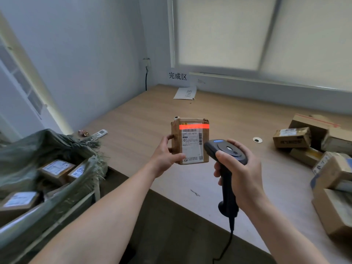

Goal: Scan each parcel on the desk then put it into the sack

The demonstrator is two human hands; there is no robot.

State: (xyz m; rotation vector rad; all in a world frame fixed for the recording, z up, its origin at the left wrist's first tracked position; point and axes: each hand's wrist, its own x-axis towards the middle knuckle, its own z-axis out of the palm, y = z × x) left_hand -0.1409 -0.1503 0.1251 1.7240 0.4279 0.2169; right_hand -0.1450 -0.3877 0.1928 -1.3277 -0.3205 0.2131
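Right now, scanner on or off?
On. A red scan line falls across the top of the parcel, which the left hand holds before the scanner gripped in the right hand.

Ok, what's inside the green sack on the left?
At least three labelled cardboard parcels lie in the open mouth of the sack. Anything deeper is hidden by those parcels and the sack's folded cloth.

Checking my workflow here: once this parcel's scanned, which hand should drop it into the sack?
Left. The left hand holds the parcel, and the sack sits on that side; the right hand grips the scanner.
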